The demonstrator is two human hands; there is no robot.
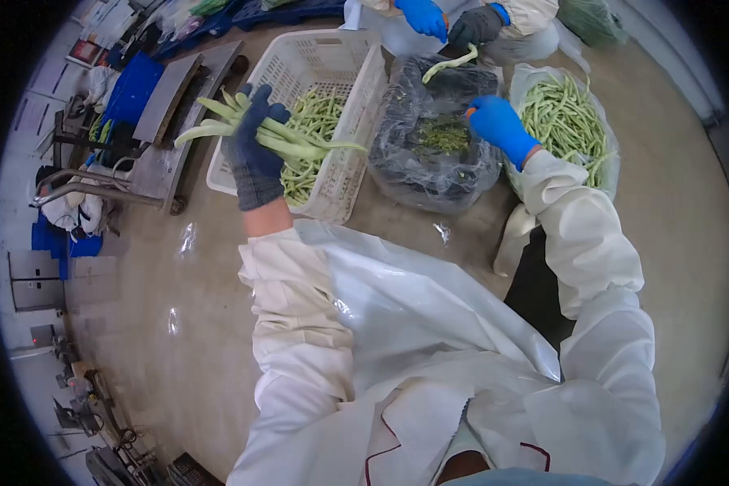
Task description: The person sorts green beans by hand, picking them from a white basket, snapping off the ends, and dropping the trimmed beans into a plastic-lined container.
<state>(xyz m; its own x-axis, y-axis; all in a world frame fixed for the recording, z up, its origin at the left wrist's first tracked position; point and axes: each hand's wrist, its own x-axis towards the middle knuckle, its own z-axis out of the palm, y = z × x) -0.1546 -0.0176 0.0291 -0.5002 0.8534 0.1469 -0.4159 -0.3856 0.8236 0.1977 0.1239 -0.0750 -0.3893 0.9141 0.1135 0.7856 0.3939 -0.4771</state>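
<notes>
My left hand (pixel 255 146), in a dark grey knit glove, is closed around a bunch of long flat green beans (pixel 296 147). The bunch hangs over the left part of a white plastic crate (pixel 356 174) with more green beans (pixel 316 113) inside. My right hand (pixel 500 125), in a blue glove, is closed beside the right rim of a bin lined with dark plastic (pixel 413 174). A small orange bit shows at its fingertips; I cannot tell what it is. Green trimmings (pixel 444 136) lie in the bin.
Across the bin, another person's blue-gloved hand (pixel 424 18) and grey-gloved hand (pixel 476 26) work near a long bean (pixel 449 65). To the right stands a clear bag of green beans (pixel 567 117). A metal cart (pixel 166 130) is at the left.
</notes>
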